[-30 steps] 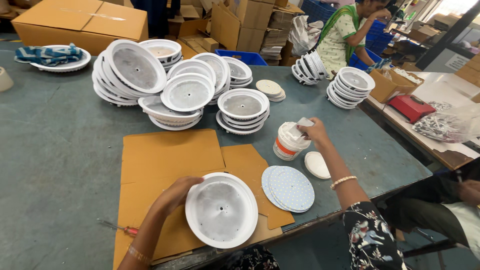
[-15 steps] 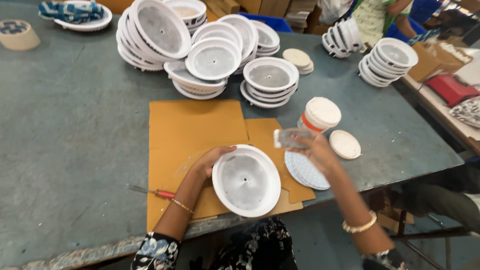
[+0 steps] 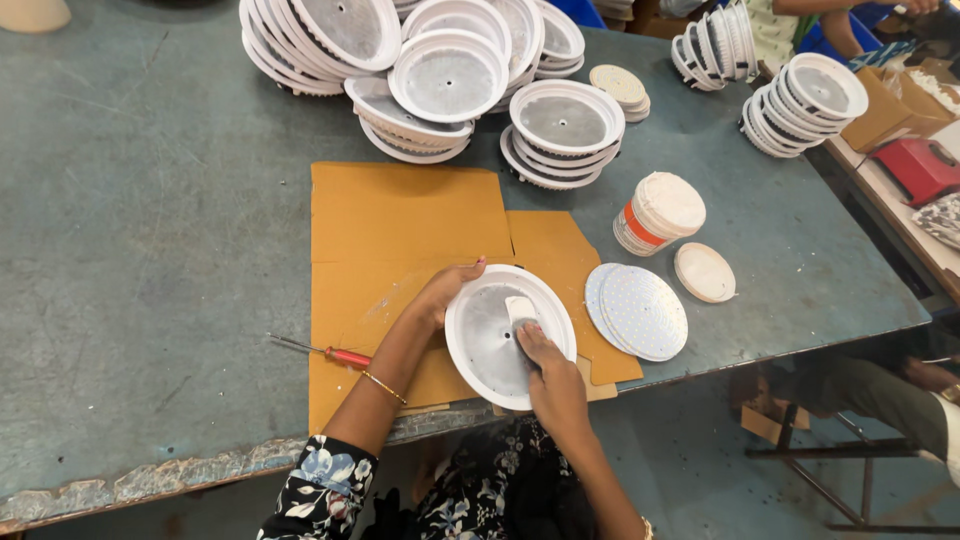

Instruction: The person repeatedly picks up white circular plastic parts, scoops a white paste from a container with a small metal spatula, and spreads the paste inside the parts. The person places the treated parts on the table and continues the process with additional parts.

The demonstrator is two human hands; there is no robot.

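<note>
Two hands on white round housing (image 3: 490, 340), lying on cardboard (image 3: 400, 230) at surface (image 3: 140, 250) front edge. Left hand (image 3: 445, 290) grips housing rim; right hand (image 3: 550, 375) pinches small white pad (image 3: 520, 310) inside it. Screwdriver (image 3: 325, 350) just left.

One head-worn camera looks steeply down, close over the table (image 3: 150, 250) edge.

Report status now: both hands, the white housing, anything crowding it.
Left hand grips white housing rim. Right hand presses small white block inside it. Housing on cardboard; screwdriver lies left, apart.
</note>
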